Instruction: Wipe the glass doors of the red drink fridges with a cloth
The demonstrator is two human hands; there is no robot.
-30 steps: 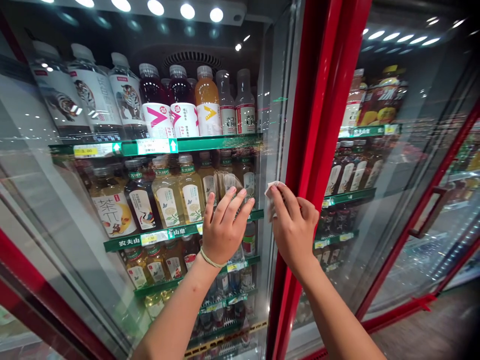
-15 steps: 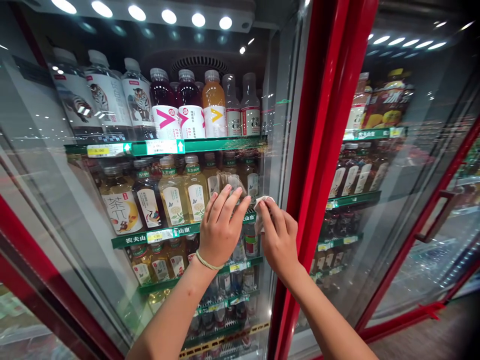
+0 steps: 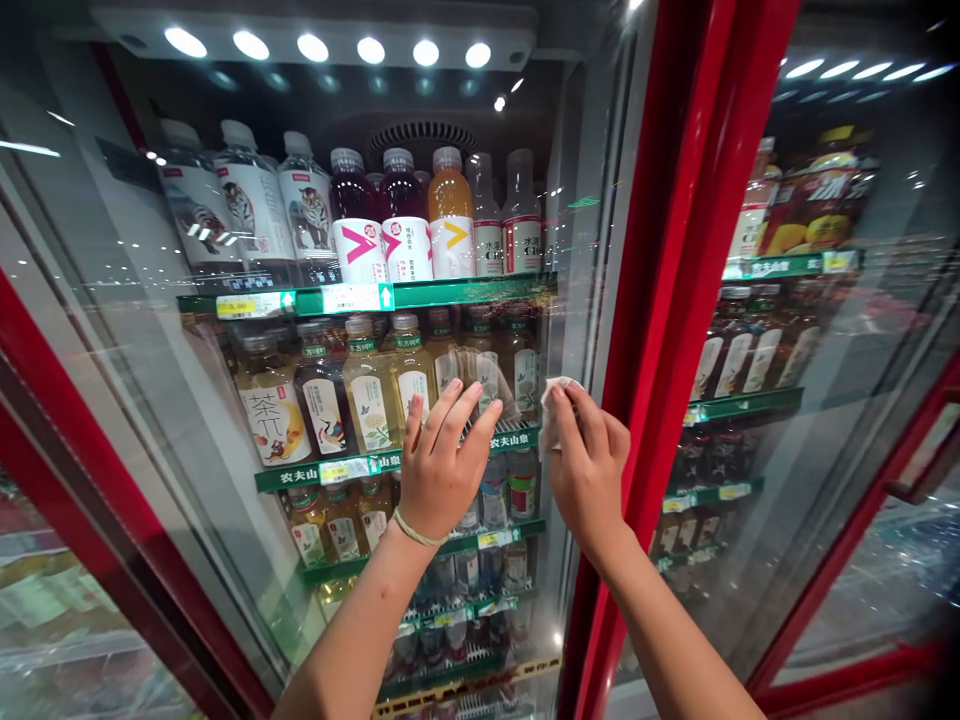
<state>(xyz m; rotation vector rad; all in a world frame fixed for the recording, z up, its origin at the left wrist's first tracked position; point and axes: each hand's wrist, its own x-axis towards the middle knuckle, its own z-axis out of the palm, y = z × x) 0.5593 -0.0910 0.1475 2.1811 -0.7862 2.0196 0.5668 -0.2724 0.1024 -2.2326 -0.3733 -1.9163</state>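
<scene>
My left hand (image 3: 448, 455) lies with its fingers spread against the glass door (image 3: 574, 330) of a drinks cooler, a faint reflection of it showing beyond the fingertips. A pale elastic band (image 3: 420, 532) circles that wrist. To the right, my right hand (image 3: 589, 460) pinches a crumpled white tissue (image 3: 553, 392) between thumb and fingers, near the door's right edge. Part of the tissue is hidden behind the fingers. Through the glass, bottled teas (image 3: 369, 395) stand on a shelf behind my hands.
A red door frame (image 3: 675, 300) runs along the right of the glass. Higher up, bottles with white labels (image 3: 360, 250) line a green-edged shelf (image 3: 450, 292). Another cooler door with a dark handle (image 3: 930, 445) stands at the far right. Several round lights (image 3: 370, 50) shine above.
My right hand has moved right with the tissue, away from my left hand and closer to the red frame. The left hand stays spread. The view has shifted slightly left.
</scene>
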